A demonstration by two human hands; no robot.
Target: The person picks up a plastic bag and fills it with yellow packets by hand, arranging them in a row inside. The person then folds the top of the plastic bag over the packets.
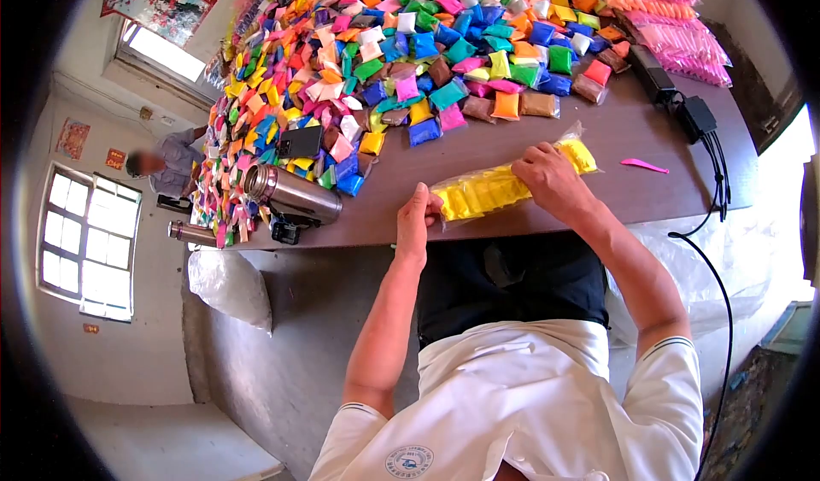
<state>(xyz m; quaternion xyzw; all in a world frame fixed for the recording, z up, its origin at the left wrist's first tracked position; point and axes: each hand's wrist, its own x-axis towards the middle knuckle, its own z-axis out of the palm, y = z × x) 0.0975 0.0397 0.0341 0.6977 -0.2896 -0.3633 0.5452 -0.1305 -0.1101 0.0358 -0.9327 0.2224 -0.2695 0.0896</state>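
A long clear plastic bag of yellow packets [483, 192] lies at a slant near the table's front edge. My left hand [416, 218] pinches its left end, thumb up, with the other fingers partly behind the plastic. Over the bag's right part, my right hand [547, 178] is closed on it, fingers bent down onto the plastic. Yellow shows on both sides of my right hand, and the bag's clear end sticks out at the upper right.
Many small coloured packets [448, 95] are heaped behind. Left stand a steel flask [295, 194] and a black phone [301, 142]. Rightward are a pink tool [644, 166], black adapters with cables [696, 118] and stacked pink bags [683, 41]. A person [175, 163] is at the far left.
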